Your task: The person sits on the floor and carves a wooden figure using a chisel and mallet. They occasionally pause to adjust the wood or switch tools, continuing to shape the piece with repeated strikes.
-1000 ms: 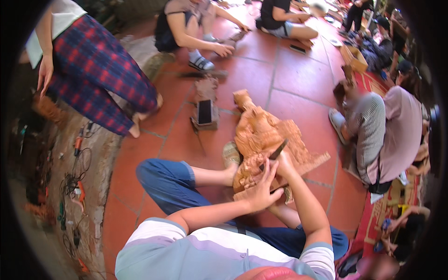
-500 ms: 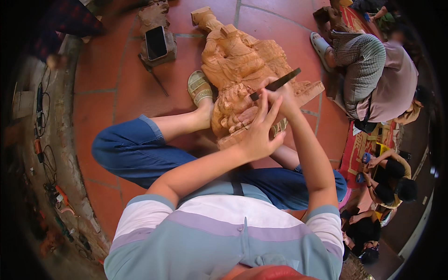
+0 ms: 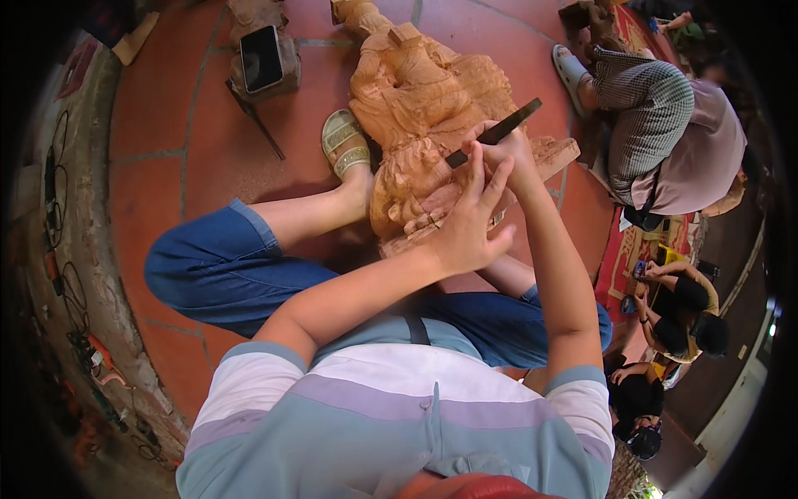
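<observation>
A carved wooden figure [image 3: 416, 100] of orange-brown wood lies on the tiled floor in front of me, its near end between my feet. My right hand [image 3: 509, 158] is closed round a dark flat chisel-like bar [image 3: 517, 119], which slants up to the right over the carving; its lower end is near the wood, but I cannot tell whether it touches. My left hand [image 3: 470, 229] has its fingers spread, with the fingertips against or close to my right hand. It holds nothing, and hovers above the carving's near end.
A phone [image 3: 261, 58] rests on a brown block [image 3: 287, 76], beside a thin dark tool [image 3: 256, 121] on the floor. Cords and power tools [image 3: 98, 353] line the left edge. A seated person [image 3: 665, 125] is close on the right, with other people [image 3: 694, 316] farther back.
The scene has shifted slightly left and up in the view. My hands keep nearly the same pose over the carving. A limb of another person at the upper left has moved.
</observation>
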`<state>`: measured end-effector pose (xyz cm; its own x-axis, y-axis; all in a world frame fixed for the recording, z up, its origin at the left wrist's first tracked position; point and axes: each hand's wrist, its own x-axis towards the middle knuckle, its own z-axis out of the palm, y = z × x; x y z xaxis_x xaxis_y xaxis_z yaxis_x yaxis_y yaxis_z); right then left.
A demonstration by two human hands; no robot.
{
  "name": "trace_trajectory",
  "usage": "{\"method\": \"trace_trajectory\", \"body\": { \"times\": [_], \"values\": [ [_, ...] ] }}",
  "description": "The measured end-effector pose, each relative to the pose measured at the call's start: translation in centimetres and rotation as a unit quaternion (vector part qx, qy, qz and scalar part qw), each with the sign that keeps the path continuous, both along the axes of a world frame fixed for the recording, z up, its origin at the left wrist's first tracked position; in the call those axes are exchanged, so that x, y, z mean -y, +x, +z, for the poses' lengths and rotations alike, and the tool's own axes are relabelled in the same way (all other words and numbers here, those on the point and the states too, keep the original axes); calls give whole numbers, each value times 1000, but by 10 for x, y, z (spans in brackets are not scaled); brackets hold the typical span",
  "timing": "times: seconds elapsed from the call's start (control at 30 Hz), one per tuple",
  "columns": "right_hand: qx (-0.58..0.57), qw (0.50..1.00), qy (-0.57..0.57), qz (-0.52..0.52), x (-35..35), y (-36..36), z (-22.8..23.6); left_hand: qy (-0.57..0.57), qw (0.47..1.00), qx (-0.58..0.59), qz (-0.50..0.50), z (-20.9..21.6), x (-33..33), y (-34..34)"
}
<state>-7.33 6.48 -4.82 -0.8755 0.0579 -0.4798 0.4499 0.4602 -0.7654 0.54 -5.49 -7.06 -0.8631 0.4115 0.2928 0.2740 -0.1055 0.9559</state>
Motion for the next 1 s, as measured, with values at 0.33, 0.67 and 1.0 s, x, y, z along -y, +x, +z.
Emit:
{"method": "trace_trajectory", "body": {
  "times": [0.33,0.67,1.0],
  "values": [
    [0,998,69,8,7,-14,1,-22,1000,5,4,3,8,-6],
    [-7,999,-34,-29,-6,-12,-16,-10,1000,3,-21,3,5,-10],
    [-20,997,-53,-44,-3,8,-18,-33,999,-13,-11,7,15,13]
  ]
}}
